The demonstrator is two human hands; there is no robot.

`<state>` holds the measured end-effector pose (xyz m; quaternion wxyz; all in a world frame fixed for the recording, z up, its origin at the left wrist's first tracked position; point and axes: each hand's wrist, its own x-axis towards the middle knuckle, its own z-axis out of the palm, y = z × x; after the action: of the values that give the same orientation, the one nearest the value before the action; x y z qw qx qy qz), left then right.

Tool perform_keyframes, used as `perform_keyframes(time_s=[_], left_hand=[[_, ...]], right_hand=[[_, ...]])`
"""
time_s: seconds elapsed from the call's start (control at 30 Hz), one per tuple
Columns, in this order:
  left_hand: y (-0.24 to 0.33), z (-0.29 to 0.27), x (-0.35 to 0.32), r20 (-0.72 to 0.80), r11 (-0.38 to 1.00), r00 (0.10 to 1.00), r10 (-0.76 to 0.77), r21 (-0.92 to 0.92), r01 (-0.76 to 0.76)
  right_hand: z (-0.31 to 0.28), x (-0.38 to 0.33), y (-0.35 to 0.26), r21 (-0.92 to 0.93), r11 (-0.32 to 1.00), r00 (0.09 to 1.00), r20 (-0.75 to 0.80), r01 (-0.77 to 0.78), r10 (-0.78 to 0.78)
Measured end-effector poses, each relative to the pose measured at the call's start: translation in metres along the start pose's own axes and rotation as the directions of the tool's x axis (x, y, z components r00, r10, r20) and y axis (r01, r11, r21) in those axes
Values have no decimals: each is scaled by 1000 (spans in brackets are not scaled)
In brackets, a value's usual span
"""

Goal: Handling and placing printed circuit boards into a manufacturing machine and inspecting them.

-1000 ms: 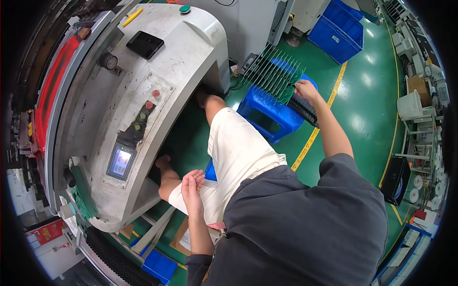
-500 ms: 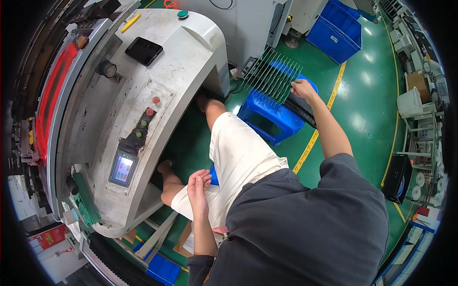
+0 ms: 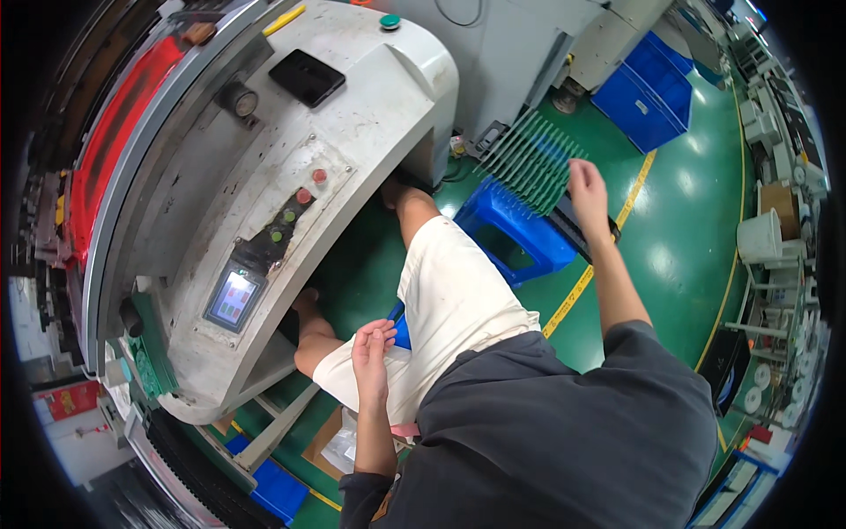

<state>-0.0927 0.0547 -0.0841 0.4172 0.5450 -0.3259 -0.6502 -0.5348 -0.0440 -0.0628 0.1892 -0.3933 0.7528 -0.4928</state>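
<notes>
My right hand (image 3: 589, 189) reaches out to the far right, its bent fingers closed at the near end of a row of thin green boards (image 3: 531, 163), seemingly pinching one edge. The boards stand side by side with gaps, in a black rack (image 3: 573, 231) on a blue plastic stool (image 3: 507, 227). The fingers partly hide the edge they touch. My left hand (image 3: 372, 348) hovers above my lap, palm turned inward, fingers loosely bent and nothing visible in it.
A white machine (image 3: 370, 106) curves along the left, with a small lit screen (image 3: 236, 298), round buttons (image 3: 304, 195) and a black phone (image 3: 307, 78) on top. Blue bins (image 3: 643, 101) stand at the far right. An open carton (image 3: 328, 441) sits below my left arm.
The whole view has shifted, with machine and rack now lower and further right. My right hand stays at the boards' end; the left hand's fingers have curled slightly.
</notes>
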Motion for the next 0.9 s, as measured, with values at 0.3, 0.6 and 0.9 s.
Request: perform_keyframes(time_s=[0.3, 0.6, 0.9], left_hand=[[62, -45, 11, -51, 925, 933, 356, 160, -344], [173, -191, -83, -458, 649, 558, 692, 733, -205], [230, -326, -75, -294, 168, 352, 889, 923, 347]], right_hand=[[178, -183, -104, 140, 978, 280, 943, 157, -180], [217, -249, -132, 357, 878, -246, 926, 320, -287], [199, -211, -104, 118, 934, 22, 991, 337, -134]])
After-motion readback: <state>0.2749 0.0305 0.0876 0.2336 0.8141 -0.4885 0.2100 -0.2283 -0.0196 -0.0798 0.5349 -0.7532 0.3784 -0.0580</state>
